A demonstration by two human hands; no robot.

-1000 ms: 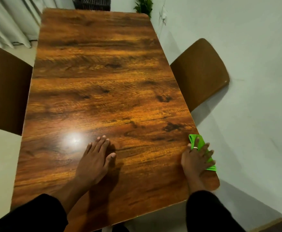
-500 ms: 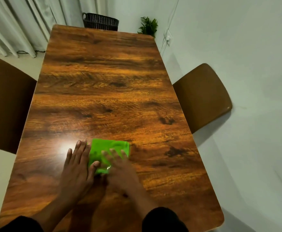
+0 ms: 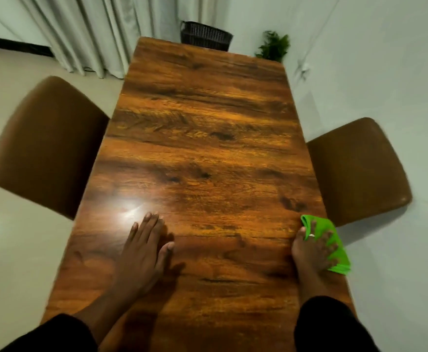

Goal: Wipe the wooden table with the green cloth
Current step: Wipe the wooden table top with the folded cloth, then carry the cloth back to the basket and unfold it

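The long wooden table (image 3: pixel 202 138) runs away from me, glossy with a light glare near its left front. My left hand (image 3: pixel 144 250) lies flat on the tabletop with fingers together, holding nothing. At the table's right edge my right hand (image 3: pixel 314 252) presses down on the green cloth (image 3: pixel 335 247), fingers spread over it. Part of the cloth sticks out past the table edge. A ring shows on one finger of that hand.
A brown chair (image 3: pixel 45 146) stands at the table's left side and another brown chair (image 3: pixel 357 168) at the right, close to the cloth. A black basket (image 3: pixel 205 35) and a small plant (image 3: pixel 274 47) sit beyond the far end, by curtains and a white wall.
The cloth was at the right edge, then swept left to the middle beside my left hand, and now sits at the right edge again. My left hand stayed flat on the table.
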